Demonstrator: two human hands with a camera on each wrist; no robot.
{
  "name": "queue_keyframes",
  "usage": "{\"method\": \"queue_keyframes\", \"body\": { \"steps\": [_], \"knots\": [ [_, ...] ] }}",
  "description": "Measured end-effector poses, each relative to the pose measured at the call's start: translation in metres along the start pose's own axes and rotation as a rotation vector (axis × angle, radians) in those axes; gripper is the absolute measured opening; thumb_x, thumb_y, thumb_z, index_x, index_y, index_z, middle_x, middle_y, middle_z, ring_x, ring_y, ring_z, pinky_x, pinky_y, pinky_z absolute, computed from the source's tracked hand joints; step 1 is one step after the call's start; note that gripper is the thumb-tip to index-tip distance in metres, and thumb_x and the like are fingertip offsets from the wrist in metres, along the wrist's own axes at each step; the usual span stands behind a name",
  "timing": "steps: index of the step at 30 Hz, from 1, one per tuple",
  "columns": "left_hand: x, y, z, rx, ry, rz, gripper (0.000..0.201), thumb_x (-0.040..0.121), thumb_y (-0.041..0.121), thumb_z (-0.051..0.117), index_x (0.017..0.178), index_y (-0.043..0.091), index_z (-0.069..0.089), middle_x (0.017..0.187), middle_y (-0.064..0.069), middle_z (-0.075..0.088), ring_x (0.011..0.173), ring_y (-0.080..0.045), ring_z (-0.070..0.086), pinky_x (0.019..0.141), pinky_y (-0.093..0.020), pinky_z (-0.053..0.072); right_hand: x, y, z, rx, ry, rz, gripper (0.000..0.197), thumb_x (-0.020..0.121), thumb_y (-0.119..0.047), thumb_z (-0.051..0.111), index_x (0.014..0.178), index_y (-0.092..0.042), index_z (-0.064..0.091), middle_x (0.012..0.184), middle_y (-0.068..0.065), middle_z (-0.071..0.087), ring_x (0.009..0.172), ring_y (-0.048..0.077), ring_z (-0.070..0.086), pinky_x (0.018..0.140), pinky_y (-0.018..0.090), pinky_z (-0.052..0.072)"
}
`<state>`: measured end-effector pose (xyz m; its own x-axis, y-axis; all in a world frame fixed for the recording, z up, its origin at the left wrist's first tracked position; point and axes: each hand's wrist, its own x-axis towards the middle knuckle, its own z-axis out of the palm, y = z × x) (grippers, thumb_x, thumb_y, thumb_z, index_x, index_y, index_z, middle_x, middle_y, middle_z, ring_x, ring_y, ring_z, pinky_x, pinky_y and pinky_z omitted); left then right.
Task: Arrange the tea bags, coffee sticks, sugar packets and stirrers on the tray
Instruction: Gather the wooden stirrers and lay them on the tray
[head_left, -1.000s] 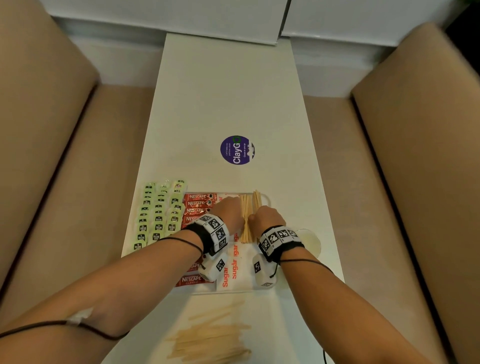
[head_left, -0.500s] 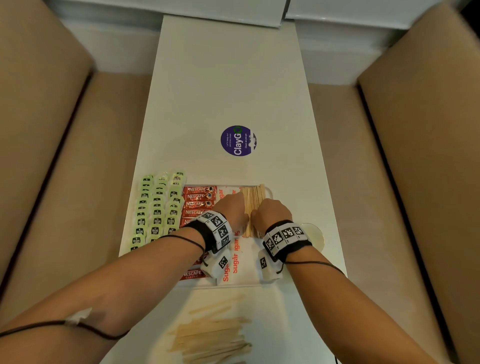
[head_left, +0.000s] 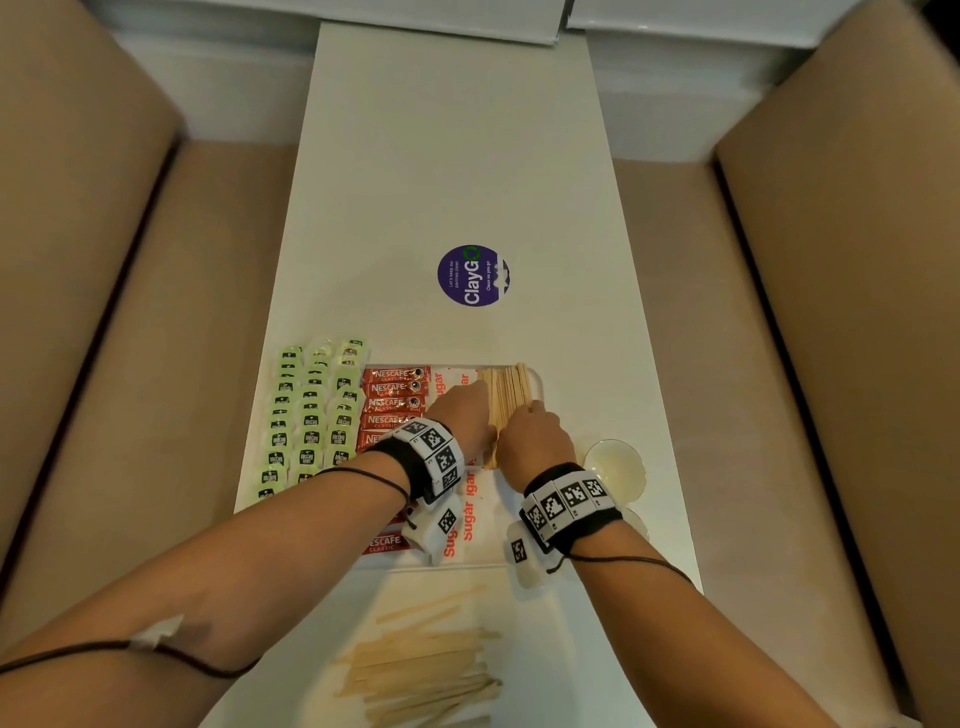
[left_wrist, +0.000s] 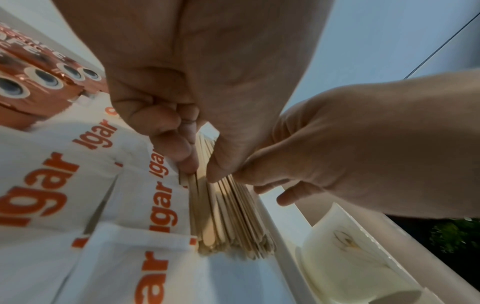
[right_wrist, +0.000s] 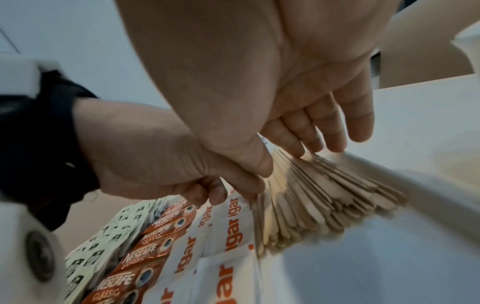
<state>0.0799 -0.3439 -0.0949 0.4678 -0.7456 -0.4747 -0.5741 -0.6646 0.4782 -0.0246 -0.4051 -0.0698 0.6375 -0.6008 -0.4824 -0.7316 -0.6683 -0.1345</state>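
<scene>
A white tray (head_left: 538, 382) holds red Nescafe coffee sticks (head_left: 395, 395), white sugar packets (head_left: 470, 514) and a bundle of wooden stirrers (head_left: 506, 395) along its right side. Green tea bags (head_left: 311, 415) lie in rows at the left. My left hand (left_wrist: 200, 166) pinches the left edge of the stirrer bundle (left_wrist: 228, 216) between thumb and curled fingers. My right hand (right_wrist: 293, 160) rests its nearly straight fingers on the right side of the stirrer bundle (right_wrist: 324, 197), with the thumb against it. In the head view the left hand (head_left: 467, 415) and right hand (head_left: 530, 431) sit side by side.
A heap of loose stirrers (head_left: 426, 670) lies at the table's near edge. A small glass dish (head_left: 615, 465) stands right of the tray. A purple round sticker (head_left: 472, 275) marks the table's middle. Tan sofa seats (head_left: 130, 364) flank the narrow white table.
Both hands have stayed on the stirrer bundle and shifted slightly. The bundle's far end now lies wider and flatter against the tray's right rim.
</scene>
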Motion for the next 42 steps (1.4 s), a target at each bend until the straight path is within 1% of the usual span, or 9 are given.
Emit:
{"method": "queue_keyframes", "body": {
  "steps": [10,14,18,21,23,25,27,30,42],
  "knots": [
    [0.000,-0.001,-0.001,-0.010,-0.013,0.001,0.026,0.085,0.023,0.067,0.106,0.015,0.052,0.090,-0.004,0.065,0.076,-0.021,0.063,0.072,-0.037,0.058,-0.001,0.001,-0.013,0.031,-0.090,0.035,0.032,0.102,-0.028,0.043,0.116,-0.005,0.061,0.119,0.014,0.057,0.108,0.032,0.058,0.095,0.043,0.052],
    [-0.001,-0.003,-0.001,-0.005,-0.015,0.008,0.023,0.087,0.020,0.066,0.105,0.017,0.052,0.086,-0.002,0.063,0.073,-0.019,0.062,0.069,-0.035,0.057,-0.008,0.006,-0.010,0.074,-0.068,-0.013,0.024,0.098,-0.012,0.046,0.118,-0.005,0.057,0.125,0.012,0.052,0.106,0.031,0.059,0.093,0.042,0.052],
    [-0.002,-0.004,-0.001,0.004,-0.025,0.028,0.021,0.087,0.013,0.063,0.103,0.016,0.051,0.085,-0.003,0.063,0.074,-0.021,0.062,0.072,-0.041,0.058,-0.019,0.010,0.004,0.140,-0.098,-0.172,0.037,0.095,-0.002,0.047,0.132,-0.002,0.046,0.158,0.019,0.028,0.138,0.032,0.042,0.105,0.042,0.046],
    [0.000,-0.005,-0.001,0.004,-0.023,0.037,0.019,0.087,0.008,0.059,0.103,0.015,0.051,0.087,-0.004,0.063,0.076,-0.021,0.063,0.074,-0.041,0.058,-0.022,0.012,0.007,0.152,-0.089,-0.197,0.045,0.095,-0.001,0.047,0.139,-0.001,0.041,0.165,0.018,0.016,0.149,0.032,0.028,0.112,0.040,0.040],
    [0.000,-0.006,-0.002,-0.009,-0.022,0.046,0.014,0.091,0.009,0.056,0.102,0.016,0.053,0.089,-0.004,0.065,0.076,-0.020,0.062,0.074,-0.038,0.058,-0.026,0.014,0.008,0.206,-0.030,-0.219,0.038,0.094,-0.001,0.048,0.132,-0.003,0.047,0.158,0.018,0.029,0.143,0.032,0.037,0.107,0.038,0.043],
    [-0.001,-0.009,-0.003,-0.022,-0.027,0.043,0.011,0.096,0.008,0.051,0.105,0.014,0.054,0.087,-0.003,0.064,0.076,-0.018,0.062,0.068,-0.031,0.053,-0.038,0.018,0.009,0.246,0.045,-0.210,0.025,0.095,-0.005,0.046,0.119,-0.008,0.053,0.133,0.010,0.051,0.115,0.029,0.057,0.090,0.034,0.051],
    [-0.004,-0.015,-0.004,-0.036,-0.017,0.048,0.020,0.096,0.009,0.053,0.115,0.013,0.052,0.084,-0.001,0.062,0.076,-0.017,0.063,0.063,-0.027,0.049,-0.056,0.024,0.016,0.223,0.044,-0.185,0.022,0.097,-0.009,0.043,0.113,-0.011,0.058,0.114,0.004,0.058,0.093,0.022,0.061,0.083,0.034,0.055],
    [-0.007,-0.023,-0.003,-0.053,-0.023,0.087,0.036,0.093,0.015,0.063,0.126,0.015,0.048,0.084,0.003,0.061,0.075,-0.013,0.062,0.060,-0.026,0.050,-0.082,0.030,0.035,0.161,-0.030,-0.220,0.022,0.096,-0.009,0.042,0.107,-0.011,0.061,0.108,0.003,0.061,0.089,0.019,0.060,0.082,0.032,0.054],
    [-0.007,-0.021,0.001,0.034,-0.021,0.141,0.041,0.088,0.022,0.073,0.119,0.011,0.048,0.096,-0.003,0.061,0.086,-0.020,0.059,0.064,-0.027,0.044,-0.056,0.028,0.057,0.182,0.043,-0.308,0.019,0.092,-0.009,0.048,0.102,-0.010,0.064,0.109,0.002,0.062,0.091,0.023,0.063,0.075,0.035,0.056]
  ]
}}
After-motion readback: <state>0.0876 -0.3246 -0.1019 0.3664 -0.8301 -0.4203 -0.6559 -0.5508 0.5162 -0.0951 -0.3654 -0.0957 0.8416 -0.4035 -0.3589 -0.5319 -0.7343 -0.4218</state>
